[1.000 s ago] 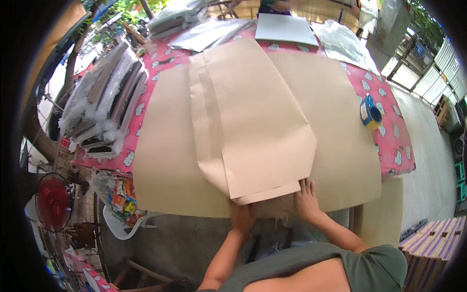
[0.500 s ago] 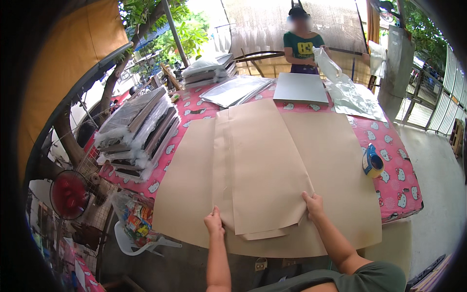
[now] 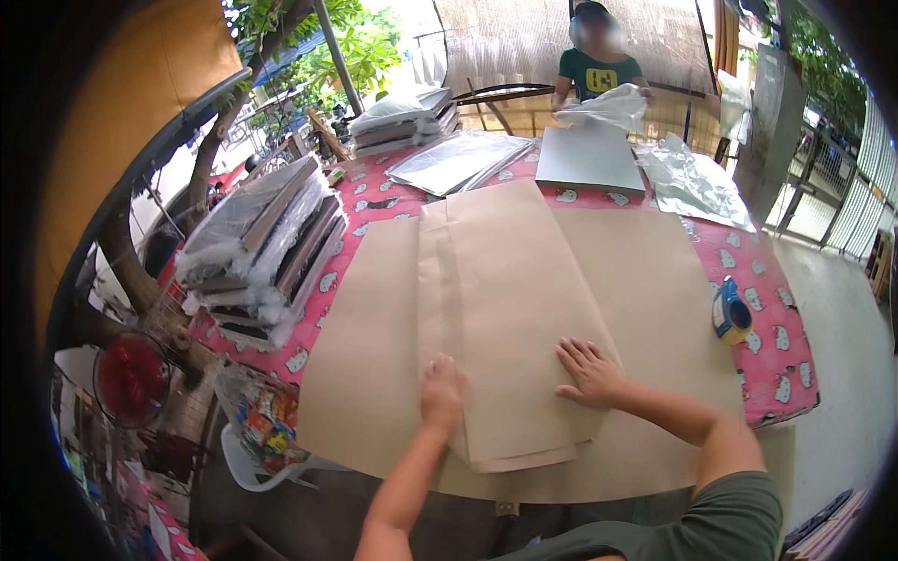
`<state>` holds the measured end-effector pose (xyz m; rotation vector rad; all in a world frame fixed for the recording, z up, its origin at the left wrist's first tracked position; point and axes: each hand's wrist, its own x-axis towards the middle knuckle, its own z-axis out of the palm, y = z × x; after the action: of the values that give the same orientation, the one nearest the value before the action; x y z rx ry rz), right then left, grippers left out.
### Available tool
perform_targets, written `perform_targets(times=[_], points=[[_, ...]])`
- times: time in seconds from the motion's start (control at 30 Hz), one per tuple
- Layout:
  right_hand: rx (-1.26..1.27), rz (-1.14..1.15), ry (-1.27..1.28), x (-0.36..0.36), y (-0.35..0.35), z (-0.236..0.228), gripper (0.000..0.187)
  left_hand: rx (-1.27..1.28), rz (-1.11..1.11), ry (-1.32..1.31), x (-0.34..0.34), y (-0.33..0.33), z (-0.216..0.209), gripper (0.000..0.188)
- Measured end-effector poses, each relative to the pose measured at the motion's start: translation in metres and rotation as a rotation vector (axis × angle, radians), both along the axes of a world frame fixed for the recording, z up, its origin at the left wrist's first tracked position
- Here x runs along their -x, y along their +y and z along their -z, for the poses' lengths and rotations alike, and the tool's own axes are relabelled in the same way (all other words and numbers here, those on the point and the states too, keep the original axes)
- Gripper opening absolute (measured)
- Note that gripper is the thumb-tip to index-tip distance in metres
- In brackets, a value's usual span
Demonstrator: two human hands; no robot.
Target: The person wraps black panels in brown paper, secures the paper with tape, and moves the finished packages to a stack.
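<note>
A folded brown kraft paper packet lies on a larger flat sheet of brown paper on the table. My right hand rests flat on the packet's right side, fingers spread, holding nothing. On the left edge strip of the packet is my left hand, back upward; motion blurs its fingers, so their closure does not show. To the right, a tape roll in a blue dispenser stands by the sheet's edge.
A pink patterned cloth covers the table. Plastic-wrapped panels are stacked at left, flat wrapped ones farther back. Across the table a person handles clear plastic above a grey-white board. A fan stands at lower left.
Both hands have let go of the packet's near side edges and moved up onto it, the right now flat. Across the table, the person has shifted the plastic over the board.
</note>
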<state>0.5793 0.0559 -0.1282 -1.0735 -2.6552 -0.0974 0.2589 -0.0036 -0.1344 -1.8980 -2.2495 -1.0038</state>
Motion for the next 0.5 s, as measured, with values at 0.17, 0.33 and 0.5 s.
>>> perform_targets(times=[0.17,0.33,0.5], points=[[0.076,0.025,-0.149,-0.005,-0.011,0.011,0.086,0.076,0.167,0.45,-0.016,-0.015,0.021,0.054],[0.398,-0.099,-0.282,0.097,-0.017,-0.032,0.099,0.233,0.361,0.332,-0.005,-0.014,0.02,0.061],[0.327,-0.073,-0.132,0.15,-0.02,0.014,0.096,0.499,0.493,0.342,0.076,-0.031,0.011,0.079]])
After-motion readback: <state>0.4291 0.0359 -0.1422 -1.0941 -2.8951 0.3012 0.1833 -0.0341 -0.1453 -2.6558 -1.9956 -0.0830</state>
